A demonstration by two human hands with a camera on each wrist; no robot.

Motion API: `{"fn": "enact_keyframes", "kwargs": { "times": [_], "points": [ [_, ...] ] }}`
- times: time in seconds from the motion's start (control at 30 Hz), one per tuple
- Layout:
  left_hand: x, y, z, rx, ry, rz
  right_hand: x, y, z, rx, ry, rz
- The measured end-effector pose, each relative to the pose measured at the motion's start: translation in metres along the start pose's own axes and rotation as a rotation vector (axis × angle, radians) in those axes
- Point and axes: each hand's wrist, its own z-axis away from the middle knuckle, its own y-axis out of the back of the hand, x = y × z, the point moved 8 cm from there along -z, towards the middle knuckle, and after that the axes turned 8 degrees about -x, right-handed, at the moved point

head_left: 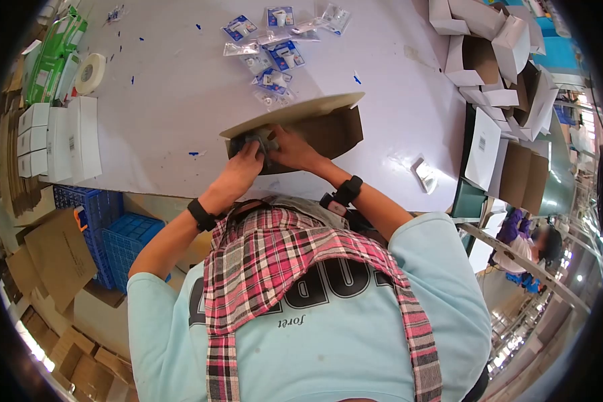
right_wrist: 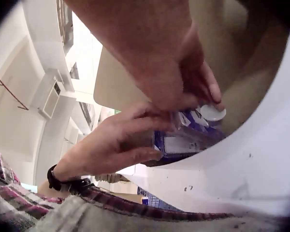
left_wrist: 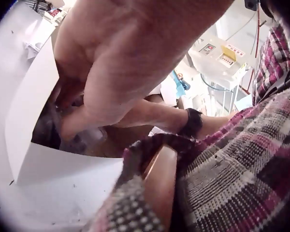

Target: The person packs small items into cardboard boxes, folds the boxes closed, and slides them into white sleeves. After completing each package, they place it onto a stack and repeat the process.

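A flat cardboard box (head_left: 325,127), white outside and brown inside, lies on the white table (head_left: 167,100) with its opening toward me. Both hands are at that opening. My left hand (head_left: 246,159) grips a stack of blue-and-clear plastic packets (head_left: 261,141) from the left. My right hand (head_left: 289,147) pinches the same stack from the right. In the right wrist view the right hand (right_wrist: 174,77) presses on the packets (right_wrist: 188,140) from above while the left hand (right_wrist: 118,142) curls round them. The left wrist view shows the left hand (left_wrist: 111,67) inside the box's white wall (left_wrist: 31,116).
Several loose packets (head_left: 275,47) lie beyond the box. A tape roll (head_left: 90,72), green boxes (head_left: 53,50) and white boxes (head_left: 60,141) sit at the left. Folded cartons (head_left: 502,47) pile up at the right. Blue crates (head_left: 117,234) stand under the table. Another person (head_left: 532,248) is at the right.
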Motion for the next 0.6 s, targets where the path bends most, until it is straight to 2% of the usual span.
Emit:
{"fn": "enact_keyframes", "kwargs": {
  "times": [0.07, 0.13, 0.17, 0.23, 0.27, 0.33, 0.43, 0.5, 0.53, 0.57, 0.6],
  "points": [
    [0.002, 0.006, 0.005, 0.091, -0.025, -0.018, 0.001, -0.004, 0.005, -0.043, -0.010, -0.108],
    [-0.004, 0.005, 0.002, 0.030, 0.062, 0.133, 0.003, -0.011, 0.010, -0.091, -0.018, -0.190],
    [-0.006, 0.004, 0.000, 0.000, 0.105, 0.207, 0.000, -0.009, 0.010, -0.056, 0.042, -0.166],
    [0.005, 0.015, 0.001, 0.086, 0.009, 0.160, -0.009, -0.010, 0.009, 0.012, 0.162, -0.119],
    [0.010, 0.020, 0.003, 0.129, -0.039, 0.136, -0.006, -0.012, 0.008, 0.024, 0.147, -0.062],
    [0.009, -0.001, 0.004, 0.064, -0.038, -0.022, -0.004, -0.013, 0.006, 0.043, 0.117, 0.055],
    [0.008, -0.010, 0.002, 0.056, -0.041, -0.111, -0.033, 0.004, 0.023, -0.169, 0.144, 0.375],
    [0.009, -0.012, 0.005, 0.081, -0.045, -0.125, -0.078, 0.051, 0.037, -0.456, 0.124, -0.025],
    [0.010, -0.012, 0.005, 0.104, -0.049, -0.137, -0.094, 0.082, 0.039, -0.358, 0.290, -0.158],
    [0.011, -0.010, 0.006, 0.130, -0.053, -0.149, -0.097, 0.105, 0.036, -0.382, 0.181, -0.446],
    [0.011, -0.010, 0.004, 0.115, -0.056, -0.146, -0.100, 0.134, 0.024, -0.302, 0.173, -0.431]
  ]
}}
